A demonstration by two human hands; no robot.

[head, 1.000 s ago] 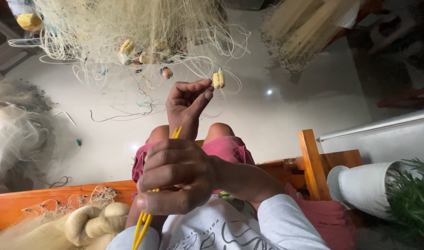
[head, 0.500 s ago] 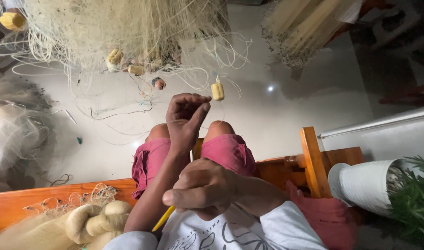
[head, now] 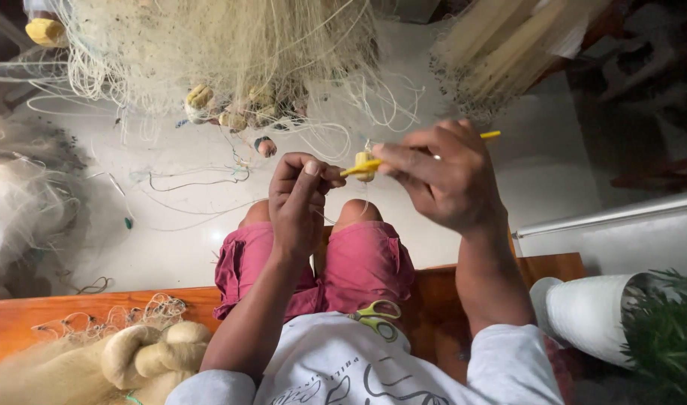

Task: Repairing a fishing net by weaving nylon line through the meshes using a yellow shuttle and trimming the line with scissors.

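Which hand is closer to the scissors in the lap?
Left. The left hand is raised above the knees, up and left of the green-handled scissors. The right hand, holding a yellow netting needle, is higher and farther right.

My right hand (head: 441, 176) covers the middle of the yellow netting needle (head: 422, 154), so I see only its two ends. The twine near the small yellow float (head: 364, 165) is too fine for me to trace. The fishing net (head: 223, 45) runs off the top edge. The scissors (head: 377, 315) show only their handles. The white pot (head: 591, 315) is partly behind foliage.
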